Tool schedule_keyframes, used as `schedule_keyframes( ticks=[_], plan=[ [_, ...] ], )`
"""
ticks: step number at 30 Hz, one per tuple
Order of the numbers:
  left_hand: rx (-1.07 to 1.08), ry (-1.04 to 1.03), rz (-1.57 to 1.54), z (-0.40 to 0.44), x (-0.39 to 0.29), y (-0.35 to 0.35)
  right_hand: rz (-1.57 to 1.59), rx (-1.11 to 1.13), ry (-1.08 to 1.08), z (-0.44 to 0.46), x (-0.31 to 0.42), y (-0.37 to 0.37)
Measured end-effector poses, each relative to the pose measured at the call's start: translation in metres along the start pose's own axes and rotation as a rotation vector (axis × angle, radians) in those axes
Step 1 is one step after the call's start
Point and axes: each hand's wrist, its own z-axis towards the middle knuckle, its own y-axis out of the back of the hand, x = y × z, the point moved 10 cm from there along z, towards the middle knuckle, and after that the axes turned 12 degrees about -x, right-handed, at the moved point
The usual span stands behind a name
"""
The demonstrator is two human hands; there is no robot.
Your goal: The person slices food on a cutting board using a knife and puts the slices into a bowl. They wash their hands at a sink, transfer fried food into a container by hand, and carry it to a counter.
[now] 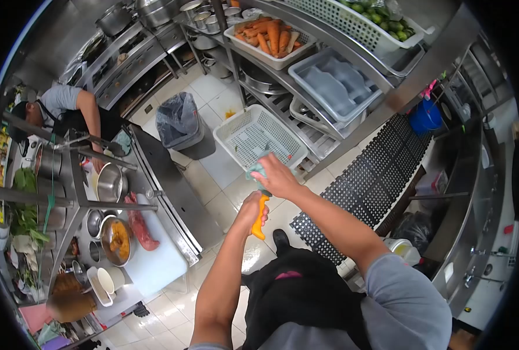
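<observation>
My left hand (249,211) is closed around the orange handle (259,226) of what looks like a knife, held in front of my apron. Just beyond it, my right hand (277,178) grips a pale green cloth (255,170), wrapped about where the blade runs. Only a short dark piece of the tool shows between the two hands; the cloth and fingers hide the remainder. Behind the cloth, a white perforated basket (224,140) with small green scraps inside sits low, near the floor.
A lined grey bin (181,125) stands ahead. To the left, a counter holds a white cutting board (160,262), a piece of meat (140,224) and metal bowls; a co-worker (67,102) leans there. Shelves on the right carry carrots (271,36). A black rubber mat (358,186) covers some floor.
</observation>
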Motion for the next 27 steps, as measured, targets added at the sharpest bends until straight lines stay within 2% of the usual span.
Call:
schedule_keyframes(
  ticks=[1,3,5,7,8,9,11,13,14,16,17,18,19,20,21,22,23,24,25,27],
  plan=[
    [0.040,-0.026,0.023,-0.006,-0.010,-0.009,-0.147,0.184,0.035,0.005,-0.009,-0.021],
    [0.052,-0.040,0.027,-0.024,-0.011,-0.003,-0.197,0.133,-0.061,0.036,-0.070,-0.028],
    [0.056,-0.051,0.024,-0.046,-0.011,0.005,-0.467,-0.012,-0.286,0.056,-0.149,-0.005],
    [-0.153,-0.158,0.434,-0.063,-0.019,0.032,-0.361,-0.151,-0.549,0.054,-0.180,0.032],
    [-0.460,-0.679,0.836,-0.060,-0.036,0.048,-0.358,-0.141,-0.544,0.053,-0.172,0.031],
    [-0.475,-0.666,0.824,-0.060,-0.036,0.050,-0.258,-0.178,-0.513,0.050,-0.153,0.031],
    [-0.431,-0.500,1.254,-0.043,-0.033,0.045,-0.150,-0.191,-0.459,0.034,-0.112,0.018],
    [-0.442,-0.481,1.287,-0.032,-0.043,0.033,-0.048,0.050,-0.324,0.010,-0.062,-0.028],
    [-0.401,-0.549,1.313,-0.030,-0.049,0.020,-0.048,0.062,-0.318,0.006,-0.057,-0.031],
    [-0.327,-0.620,1.328,-0.040,-0.059,0.000,-0.193,0.209,-0.223,-0.007,-0.060,-0.066],
    [-0.314,-0.607,1.319,-0.052,-0.061,0.003,-0.324,-0.019,-0.120,-0.012,-0.112,-0.070],
    [-0.308,-0.643,1.297,-0.063,-0.054,0.010,-0.402,-0.051,-0.345,-0.018,-0.174,-0.064],
    [-0.315,-0.669,1.277,-0.079,-0.043,0.026,-0.340,0.081,-0.436,-0.011,-0.201,-0.044],
    [-0.340,-0.733,1.179,-0.102,-0.035,0.047,-0.514,0.288,-0.409,-0.015,-0.266,-0.052],
    [-0.365,-0.804,1.083,-0.131,-0.027,0.063,-0.499,0.200,-0.500,-0.024,-0.341,-0.037],
    [-0.446,-0.751,0.991,-0.160,-0.017,0.091,-0.594,0.200,-0.302,-0.035,-0.437,-0.044],
    [-0.567,-0.763,0.858,-0.186,0.002,0.123,-0.325,0.010,-0.750,-0.040,-0.374,0.013],
    [-0.675,-0.788,0.721,-0.210,0.028,0.155,-0.016,0.161,-0.972,-0.053,-0.342,0.023],
    [-0.822,-0.700,0.686,-0.231,0.060,0.190,0.297,0.133,-1.142,-0.086,-0.363,0.015],
    [-1.078,-0.441,0.633,-0.274,0.139,0.262,0.594,0.255,-1.364,-0.139,-0.326,0.012]
  ],
)
